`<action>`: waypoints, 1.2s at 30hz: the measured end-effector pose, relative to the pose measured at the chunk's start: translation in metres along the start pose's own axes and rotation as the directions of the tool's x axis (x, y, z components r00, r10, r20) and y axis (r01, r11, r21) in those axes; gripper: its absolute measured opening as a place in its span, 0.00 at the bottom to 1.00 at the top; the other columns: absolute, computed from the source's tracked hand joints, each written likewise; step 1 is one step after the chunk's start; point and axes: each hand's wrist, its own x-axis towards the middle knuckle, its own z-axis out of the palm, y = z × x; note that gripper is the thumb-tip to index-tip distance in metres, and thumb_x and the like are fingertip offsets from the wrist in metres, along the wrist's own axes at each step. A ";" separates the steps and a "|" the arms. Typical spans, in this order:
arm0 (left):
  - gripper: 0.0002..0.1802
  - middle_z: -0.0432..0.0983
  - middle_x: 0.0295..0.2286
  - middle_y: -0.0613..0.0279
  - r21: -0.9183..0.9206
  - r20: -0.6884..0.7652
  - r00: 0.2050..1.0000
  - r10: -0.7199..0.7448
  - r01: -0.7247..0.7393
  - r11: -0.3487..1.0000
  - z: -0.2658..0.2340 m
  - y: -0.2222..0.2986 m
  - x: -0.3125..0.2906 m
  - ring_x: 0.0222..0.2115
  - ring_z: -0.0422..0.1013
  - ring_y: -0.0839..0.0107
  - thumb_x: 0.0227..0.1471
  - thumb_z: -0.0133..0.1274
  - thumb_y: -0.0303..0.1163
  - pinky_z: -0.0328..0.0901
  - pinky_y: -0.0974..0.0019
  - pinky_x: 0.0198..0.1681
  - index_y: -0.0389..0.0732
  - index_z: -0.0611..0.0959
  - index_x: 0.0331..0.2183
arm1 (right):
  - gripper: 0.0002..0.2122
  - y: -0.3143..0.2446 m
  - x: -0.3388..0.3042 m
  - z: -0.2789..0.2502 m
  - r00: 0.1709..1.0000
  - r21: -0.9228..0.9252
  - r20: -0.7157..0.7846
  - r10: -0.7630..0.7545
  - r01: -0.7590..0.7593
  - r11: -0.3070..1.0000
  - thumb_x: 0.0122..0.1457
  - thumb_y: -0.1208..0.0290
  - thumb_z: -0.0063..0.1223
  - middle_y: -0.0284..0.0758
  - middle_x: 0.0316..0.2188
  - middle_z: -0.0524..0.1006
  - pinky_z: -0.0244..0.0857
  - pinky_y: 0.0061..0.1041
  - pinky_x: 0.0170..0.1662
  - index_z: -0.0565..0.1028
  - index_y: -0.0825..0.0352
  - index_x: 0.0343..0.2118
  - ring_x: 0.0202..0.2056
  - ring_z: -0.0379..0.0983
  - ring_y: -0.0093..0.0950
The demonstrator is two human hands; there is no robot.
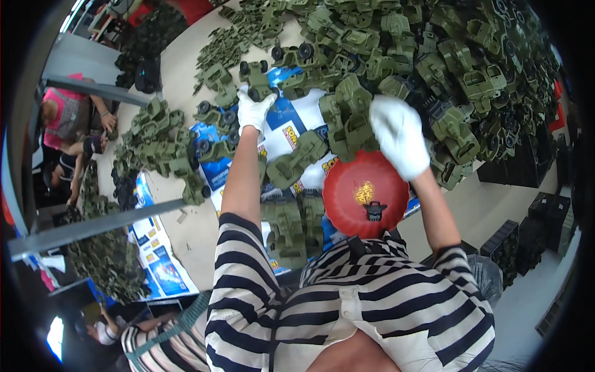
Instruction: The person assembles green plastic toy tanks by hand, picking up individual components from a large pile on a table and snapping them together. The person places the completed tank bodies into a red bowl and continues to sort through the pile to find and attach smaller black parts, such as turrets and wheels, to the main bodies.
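Observation:
My left hand [254, 113], in a white glove, is at the near end of a green toy jeep [253, 75] with black wheels. Its thumb and fingers lie on either side of the rear wheels, closed on them. My right hand [400, 136], also gloved in white, is smeared by motion above the right of the table, so its fingers are unclear. Beside it stand upright green toy vehicle bodies [350, 115]. Just below is a red scalloped bowl [353, 214] with a small black plastic part [374, 211] in it. Another green body [297, 160] lies between my arms.
A large heap of green toy bodies [458, 68] covers the far right. Blue-and-white printed sheets [288, 118] lie on the pale table [180, 62]. A metal bar [105, 230] crosses at left. A person in pink [62, 102] works at far left; another in stripes [167, 338] sits nearby.

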 end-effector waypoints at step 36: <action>0.26 0.78 0.41 0.53 -0.603 0.728 0.685 0.036 0.614 0.509 -0.125 0.084 -0.317 0.33 0.79 0.63 0.53 0.58 0.24 0.77 0.59 0.36 0.37 0.71 0.53 | 0.23 -0.015 -0.153 -0.024 0.537 -0.105 0.806 0.248 -0.283 0.953 0.53 0.61 0.63 0.43 0.42 0.79 0.71 0.38 0.46 0.76 0.67 0.50 0.43 0.78 0.40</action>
